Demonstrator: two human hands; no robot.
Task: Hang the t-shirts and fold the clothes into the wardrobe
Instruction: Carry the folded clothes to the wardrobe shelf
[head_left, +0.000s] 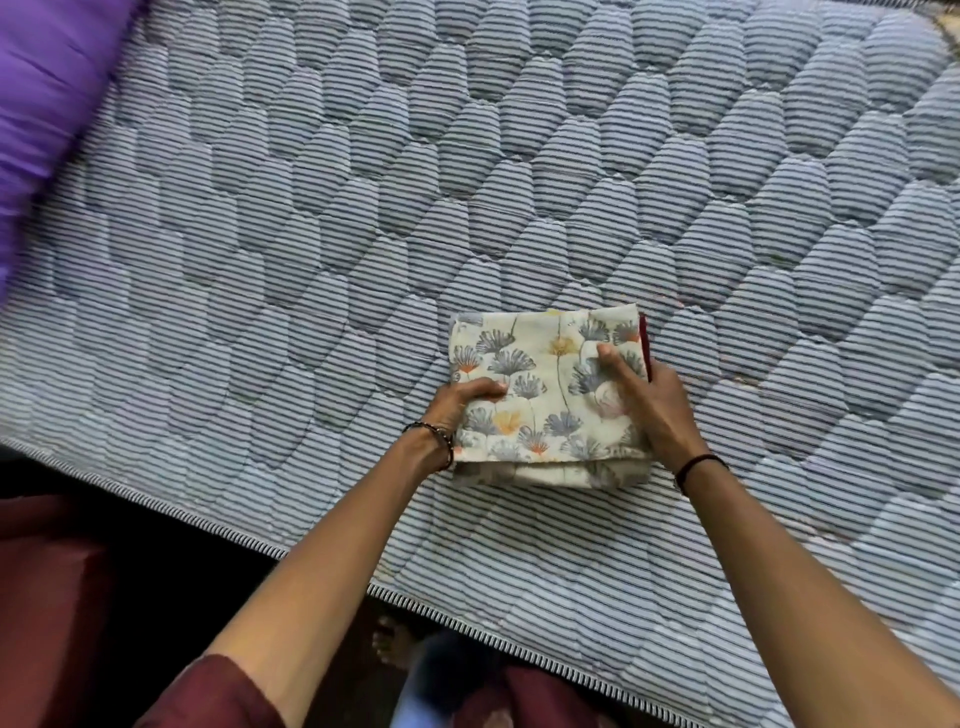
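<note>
1. Lying folded into a thick, roughly square packet, the floral cloth (545, 384) sat on the striped quilted bedcover (363, 208), a little toward 4 o'clock from the middle of the view and close to the bedcover's near edge.
2. Its print showed grey-blue, yellow and orange fan-shaped flowers on a cream ground, and a dark red edge (644, 343) peeked out along its 3 o'clock side.
3. At the packet's 9 o'clock edge the left hand (462, 402) gripped the cloth, thumb laid flat across the top layer and fingers tucked beneath, out of sight.
4. At the 3 o'clock edge the right hand (644, 410) clamped the other side, thumb pointing toward 12 o'clock on the printed face while the fingers wrapped down the side, hidden.
5. Both hands were therefore closed on the same packet, set apart by its width, with both forearms reaching in from 6 o'clock.
6. A beaded bracelet (439, 441) circled the left wrist and a dark band (696, 465) the right.
7. Blurred purple fabric (47, 104) lay at the bedcover's 10 o'clock corner, well apart from the cloth.
8. A maroon sleeve (218, 696) showed at 7 o'clock, and a bare foot (389, 644) stood on the floor at 6 o'clock, just below the bedcover's hem.
</note>
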